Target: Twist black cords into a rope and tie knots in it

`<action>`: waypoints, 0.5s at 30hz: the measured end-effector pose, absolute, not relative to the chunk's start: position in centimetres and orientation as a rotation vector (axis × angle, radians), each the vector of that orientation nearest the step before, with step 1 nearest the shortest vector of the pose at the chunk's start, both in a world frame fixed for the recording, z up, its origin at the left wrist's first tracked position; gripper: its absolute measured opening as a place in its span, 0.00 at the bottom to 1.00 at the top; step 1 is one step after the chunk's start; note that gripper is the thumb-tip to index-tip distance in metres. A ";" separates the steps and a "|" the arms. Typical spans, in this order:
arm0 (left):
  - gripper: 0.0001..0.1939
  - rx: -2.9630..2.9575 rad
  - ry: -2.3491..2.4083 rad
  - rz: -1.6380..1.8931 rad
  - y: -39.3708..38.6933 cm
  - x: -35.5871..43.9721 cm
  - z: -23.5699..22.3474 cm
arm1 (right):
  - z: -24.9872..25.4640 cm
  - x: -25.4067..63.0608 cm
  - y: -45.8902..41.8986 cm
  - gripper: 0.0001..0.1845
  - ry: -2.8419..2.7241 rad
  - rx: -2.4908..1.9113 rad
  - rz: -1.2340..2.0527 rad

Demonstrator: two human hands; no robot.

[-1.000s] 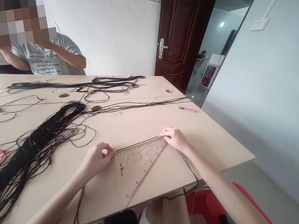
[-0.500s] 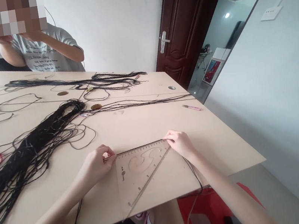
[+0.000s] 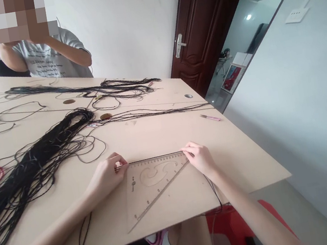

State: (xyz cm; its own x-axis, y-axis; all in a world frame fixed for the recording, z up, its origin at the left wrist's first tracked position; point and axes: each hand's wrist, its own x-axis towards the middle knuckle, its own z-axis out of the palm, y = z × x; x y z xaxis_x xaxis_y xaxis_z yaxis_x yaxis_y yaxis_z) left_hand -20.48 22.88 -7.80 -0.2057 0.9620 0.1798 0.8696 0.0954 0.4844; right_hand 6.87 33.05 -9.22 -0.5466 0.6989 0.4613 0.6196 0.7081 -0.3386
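Head view: left hand (image 3: 109, 172) and right hand (image 3: 200, 158) fingertips pinched black cord (image 3: 156, 157) straight along set square (image 3: 140, 192), near tabletop (image 3: 250, 162) front edge. Cord seemed light, limp; best gripped at scale ends.

I see clear, smooth plastic in the set square (image 3: 146, 185), a matt, pale wood-look tabletop (image 3: 153, 134), a glossy dark-wood door (image 3: 208, 18) and its shiny metal handle (image 3: 179, 46).

Print on the grey shirt (image 3: 51, 59) and clear set square (image 3: 145, 190) is too blurred to read.
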 end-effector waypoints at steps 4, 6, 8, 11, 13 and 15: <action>0.12 1.835 2.170 0.745 22.8 -20.7 -7.9 | -9.4 6.8 33.1 0.14 -2.334 -0.991 0.189; 0.12 1.826 2.163 0.744 22.9 -20.8 -8.1 | -9.5 6.8 33.1 0.14 -2.331 -0.989 0.194; 0.13 1.816 2.157 0.744 22.9 -21.1 -8.2 | -9.5 6.7 33.1 0.14 -2.328 -0.986 0.201; 0.13 1.803 2.156 0.742 22.9 -21.4 -8.3 | -9.5 6.7 33.1 0.13 -2.318 -0.983 0.221; 0.12 1.792 2.160 0.733 22.9 -21.7 -8.2 | -9.5 6.5 33.1 0.13 -2.306 -0.980 0.242; 0.12 1.774 2.165 0.720 22.9 -22.1 -7.8 | -9.4 6.3 33.2 0.13 -2.295 -0.973 0.273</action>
